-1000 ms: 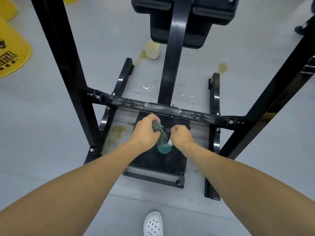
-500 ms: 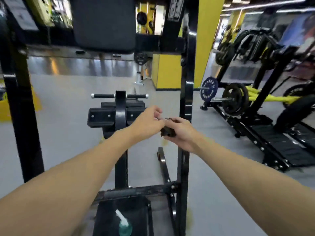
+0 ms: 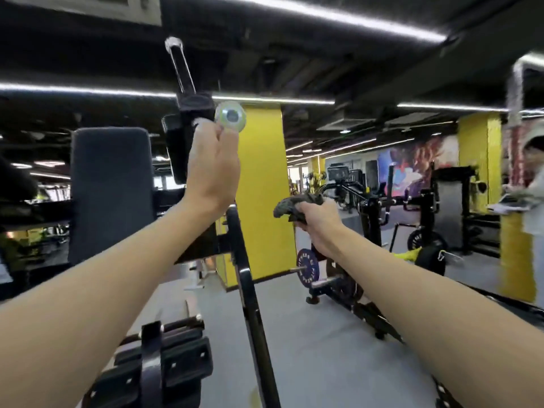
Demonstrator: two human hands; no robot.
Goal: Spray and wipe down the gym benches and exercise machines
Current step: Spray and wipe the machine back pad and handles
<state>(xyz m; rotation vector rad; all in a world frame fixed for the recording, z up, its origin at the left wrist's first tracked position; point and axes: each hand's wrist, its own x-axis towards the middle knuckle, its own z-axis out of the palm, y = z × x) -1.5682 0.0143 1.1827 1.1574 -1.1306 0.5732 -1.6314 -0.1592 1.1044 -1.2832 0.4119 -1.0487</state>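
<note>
While the fingers (image 3: 309, 206) of the right hand (image 3: 316, 219) curl tight round the bunched dark cloth (image 3: 297, 203), holding it ready to wipe, the left hand (image 3: 212, 172) reaches up, fingertips (image 3: 225, 138) at the round clear knob (image 3: 230, 116) on the black machine (image 3: 188, 122). Whether they pinch it I cannot tell. Probably it steadies that part for wiping. The grey back pad (image 3: 112, 189) stands just left.

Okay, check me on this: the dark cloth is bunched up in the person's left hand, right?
No. The head view shows the dark cloth bunched up in the right hand; the left hand is raised toward the machine, at a round pale cap.
</note>
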